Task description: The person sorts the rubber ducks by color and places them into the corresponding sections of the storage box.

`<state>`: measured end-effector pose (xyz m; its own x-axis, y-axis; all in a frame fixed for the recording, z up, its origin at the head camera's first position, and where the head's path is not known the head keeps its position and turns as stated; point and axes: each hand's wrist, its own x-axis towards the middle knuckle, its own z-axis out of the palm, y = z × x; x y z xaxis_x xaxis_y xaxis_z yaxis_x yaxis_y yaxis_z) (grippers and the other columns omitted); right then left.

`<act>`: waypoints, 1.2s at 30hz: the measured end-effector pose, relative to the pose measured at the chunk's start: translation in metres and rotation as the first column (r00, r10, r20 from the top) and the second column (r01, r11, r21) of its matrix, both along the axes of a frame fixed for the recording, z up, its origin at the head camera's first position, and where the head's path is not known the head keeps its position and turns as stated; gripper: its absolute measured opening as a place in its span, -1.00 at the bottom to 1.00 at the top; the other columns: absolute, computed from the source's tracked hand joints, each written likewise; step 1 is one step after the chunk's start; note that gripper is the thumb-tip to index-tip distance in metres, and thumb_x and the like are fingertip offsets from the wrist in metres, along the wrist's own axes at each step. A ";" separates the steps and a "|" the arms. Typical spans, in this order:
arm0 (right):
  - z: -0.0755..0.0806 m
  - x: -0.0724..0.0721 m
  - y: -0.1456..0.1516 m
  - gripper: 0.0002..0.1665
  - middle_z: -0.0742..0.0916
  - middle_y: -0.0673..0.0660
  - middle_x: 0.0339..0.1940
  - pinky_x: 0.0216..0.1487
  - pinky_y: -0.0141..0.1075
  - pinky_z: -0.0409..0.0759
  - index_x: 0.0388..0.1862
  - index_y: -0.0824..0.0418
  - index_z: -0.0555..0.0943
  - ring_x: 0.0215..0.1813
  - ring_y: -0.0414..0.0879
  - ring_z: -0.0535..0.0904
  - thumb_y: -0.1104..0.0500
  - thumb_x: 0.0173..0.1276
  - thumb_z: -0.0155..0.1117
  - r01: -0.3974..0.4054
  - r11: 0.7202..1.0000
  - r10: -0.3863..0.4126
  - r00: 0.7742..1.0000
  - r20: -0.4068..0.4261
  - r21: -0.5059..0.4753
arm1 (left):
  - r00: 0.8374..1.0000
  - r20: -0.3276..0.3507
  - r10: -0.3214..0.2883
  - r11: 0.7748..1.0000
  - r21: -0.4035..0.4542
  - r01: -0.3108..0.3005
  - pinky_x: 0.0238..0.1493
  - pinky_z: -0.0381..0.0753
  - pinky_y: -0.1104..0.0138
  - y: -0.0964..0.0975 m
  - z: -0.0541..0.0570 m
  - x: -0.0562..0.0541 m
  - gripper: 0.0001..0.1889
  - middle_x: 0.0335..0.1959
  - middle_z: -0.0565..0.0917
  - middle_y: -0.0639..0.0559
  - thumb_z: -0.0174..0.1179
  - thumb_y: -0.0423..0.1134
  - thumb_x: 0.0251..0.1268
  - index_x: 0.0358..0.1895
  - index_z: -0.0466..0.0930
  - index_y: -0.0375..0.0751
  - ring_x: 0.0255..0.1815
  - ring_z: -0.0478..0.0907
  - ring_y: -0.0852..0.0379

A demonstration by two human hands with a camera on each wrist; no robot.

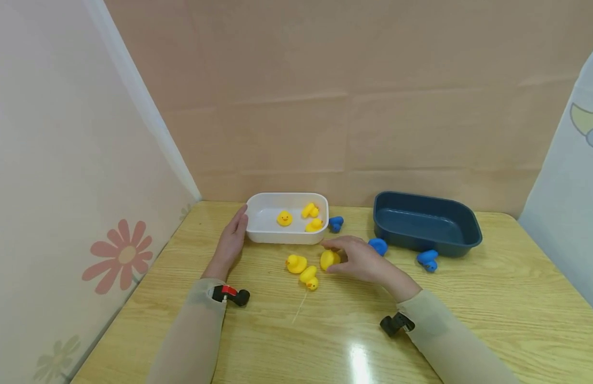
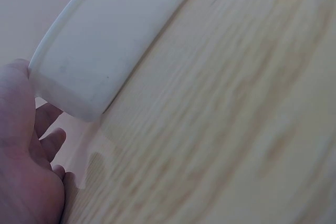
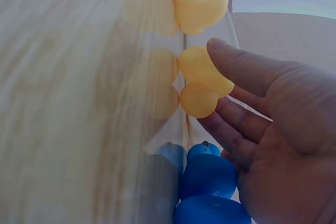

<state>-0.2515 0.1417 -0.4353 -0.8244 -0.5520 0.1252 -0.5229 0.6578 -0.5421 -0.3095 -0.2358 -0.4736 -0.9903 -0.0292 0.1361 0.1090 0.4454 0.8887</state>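
Note:
In the head view my left hand (image 1: 230, 242) rests against the left end of a white tray (image 1: 284, 237), its fingers fairly straight. The left wrist view shows that hand (image 2: 26, 145) at the tray's end wall (image 2: 79, 87). My right hand (image 1: 361, 260) is around a yellow rubber duck (image 1: 329, 260) on the table, thumb and fingers apart on either side. In the right wrist view the thumb (image 3: 247, 66) overlaps this duck (image 3: 197, 98). Two more yellow ducks, one upright (image 1: 296, 264) and one tipped over (image 1: 308, 277), lie to its left.
Inside the white tray are three yellow ducks (image 1: 284, 218). A dark blue tray (image 1: 426, 240) stands at the right. Blue ducks lie beside the white tray (image 1: 336, 223), behind my right hand (image 1: 378, 246) and before the dark tray (image 1: 427, 260). A cloth wall (image 1: 344, 106) rises behind the table.

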 end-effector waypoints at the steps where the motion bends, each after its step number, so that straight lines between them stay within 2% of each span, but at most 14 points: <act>1: 0.000 0.000 0.000 -0.28 0.77 0.11 0.35 0.49 0.22 0.51 0.51 0.19 0.66 0.35 0.13 0.63 0.07 0.44 0.65 0.005 1.000 -0.005 1.000 0.007 -0.002 | 1.000 0.002 0.000 1.000 -0.002 0.000 0.79 -0.04 -0.07 0.000 0.000 0.000 -0.33 0.81 0.16 0.07 -0.24 0.27 0.85 0.83 0.11 0.17 0.83 -0.02 -0.03; 17: 0.001 -0.003 -0.001 -0.40 0.81 0.06 0.25 0.43 0.19 0.57 0.42 0.20 0.73 0.27 0.09 0.67 0.11 0.45 0.63 0.039 0.999 -0.039 0.999 0.032 -0.007 | 1.000 0.002 0.001 1.000 -0.009 -0.001 0.79 -0.04 -0.06 0.000 0.001 -0.001 -0.33 0.81 0.15 0.05 -0.24 0.25 0.86 0.83 0.11 0.15 0.83 -0.02 -0.03; 27: 0.000 -0.001 0.001 -0.37 0.79 0.08 0.26 0.29 0.11 0.69 0.46 0.15 0.70 0.27 0.08 0.69 0.09 0.46 0.62 0.123 0.987 -0.112 0.988 0.109 -0.103 | 1.000 0.008 0.000 1.000 -0.006 0.000 0.79 -0.03 -0.06 0.000 0.000 -0.001 -0.34 0.81 0.16 0.04 -0.24 0.23 0.87 0.83 0.11 0.14 0.83 -0.02 -0.04; 36: -0.001 -0.004 0.003 -0.31 0.79 0.08 0.26 0.25 0.09 0.66 0.50 0.08 0.67 0.30 0.09 0.67 -0.02 0.46 0.63 0.183 0.965 -0.161 0.979 0.129 -0.186 | 1.000 0.006 0.004 1.000 -0.018 -0.004 0.79 -0.05 -0.06 -0.001 0.001 0.000 -0.32 0.82 0.15 0.04 -0.26 0.26 0.86 0.83 0.10 0.14 0.83 -0.03 -0.06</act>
<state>-0.2558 0.1444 -0.4362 -0.9196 -0.3746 0.1185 -0.3399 0.6073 -0.7181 -0.3100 -0.2367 -0.4725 -0.9910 -0.0308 0.1305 0.1017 0.4620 0.8810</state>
